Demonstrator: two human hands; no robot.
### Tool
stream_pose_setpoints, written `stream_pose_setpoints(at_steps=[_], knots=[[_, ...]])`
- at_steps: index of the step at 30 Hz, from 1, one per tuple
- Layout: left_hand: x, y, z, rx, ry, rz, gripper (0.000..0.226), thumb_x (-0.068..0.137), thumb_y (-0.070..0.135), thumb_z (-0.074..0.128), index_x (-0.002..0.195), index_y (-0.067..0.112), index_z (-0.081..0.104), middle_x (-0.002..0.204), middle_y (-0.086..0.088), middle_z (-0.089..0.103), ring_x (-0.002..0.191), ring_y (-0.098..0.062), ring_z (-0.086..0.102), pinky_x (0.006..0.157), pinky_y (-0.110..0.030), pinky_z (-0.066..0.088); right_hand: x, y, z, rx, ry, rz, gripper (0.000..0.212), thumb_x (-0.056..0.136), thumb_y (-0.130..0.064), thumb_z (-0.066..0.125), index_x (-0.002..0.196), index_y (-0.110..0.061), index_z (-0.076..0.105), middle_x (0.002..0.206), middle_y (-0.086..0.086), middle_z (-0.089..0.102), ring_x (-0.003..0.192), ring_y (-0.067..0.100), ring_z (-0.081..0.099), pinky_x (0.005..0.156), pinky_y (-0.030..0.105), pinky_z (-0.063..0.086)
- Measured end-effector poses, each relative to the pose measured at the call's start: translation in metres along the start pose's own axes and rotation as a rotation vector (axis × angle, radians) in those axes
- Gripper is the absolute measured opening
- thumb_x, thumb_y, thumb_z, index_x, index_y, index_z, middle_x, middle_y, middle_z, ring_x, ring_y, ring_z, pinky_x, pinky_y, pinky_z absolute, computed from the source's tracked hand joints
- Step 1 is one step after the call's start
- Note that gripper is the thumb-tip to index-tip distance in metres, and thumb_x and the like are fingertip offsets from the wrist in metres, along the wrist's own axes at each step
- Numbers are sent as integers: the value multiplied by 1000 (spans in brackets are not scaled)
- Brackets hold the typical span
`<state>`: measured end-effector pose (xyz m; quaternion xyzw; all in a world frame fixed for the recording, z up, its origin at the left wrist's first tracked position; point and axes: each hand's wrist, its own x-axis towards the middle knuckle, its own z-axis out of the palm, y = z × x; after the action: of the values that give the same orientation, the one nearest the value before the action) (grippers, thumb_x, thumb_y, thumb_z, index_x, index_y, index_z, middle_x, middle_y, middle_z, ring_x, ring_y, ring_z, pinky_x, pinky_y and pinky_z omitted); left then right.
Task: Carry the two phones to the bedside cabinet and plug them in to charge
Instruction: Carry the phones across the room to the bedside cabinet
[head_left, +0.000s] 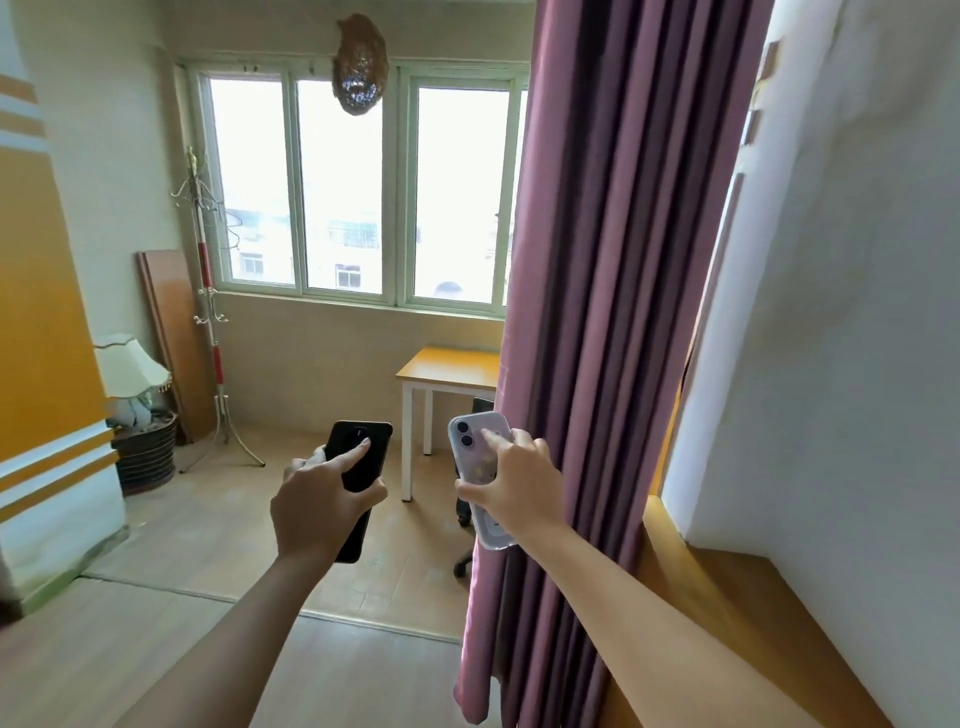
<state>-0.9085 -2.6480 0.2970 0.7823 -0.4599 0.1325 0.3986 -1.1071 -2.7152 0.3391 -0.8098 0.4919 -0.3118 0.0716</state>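
Observation:
My left hand (317, 506) grips a black phone (361, 447), back side up, with the index finger resting near its round camera. My right hand (511, 486) grips a pale lilac phone in a clear case (470, 441), its back also facing me, two camera lenses at the top. Both phones are held out in front of me at about the same height, a little apart. No bedside cabinet shows in this view.
A purple curtain (613, 312) hangs just right of my right hand. Behind the phones stand a small wooden table (447, 369) and an office chair base (465, 564). A coat stand (213, 332), a lamp (130, 366) and a dark basket (145, 457) line the left wall under the window (353, 192).

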Motion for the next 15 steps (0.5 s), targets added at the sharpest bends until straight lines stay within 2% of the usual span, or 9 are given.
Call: stream_pose_setpoints(at_steps=[7, 15], knots=[[97, -8, 72, -6, -20, 8, 50, 69, 44, 69, 119, 41, 62, 94, -3, 67, 92, -26, 54, 56, -27, 38, 109, 17, 48, -8, -6, -19, 73, 70, -52, 69, 135, -29, 47, 124, 1, 53, 111, 21, 44, 77, 31, 44], [193, -36, 122, 35, 21, -63, 49, 71, 45, 68, 119, 43, 61, 104, -4, 67, 97, -26, 53, 59, -28, 36, 221, 22, 107, -1, -40, -64, 75, 71, -53, 67, 138, -30, 43, 128, 1, 51, 116, 23, 44, 83, 33, 47]])
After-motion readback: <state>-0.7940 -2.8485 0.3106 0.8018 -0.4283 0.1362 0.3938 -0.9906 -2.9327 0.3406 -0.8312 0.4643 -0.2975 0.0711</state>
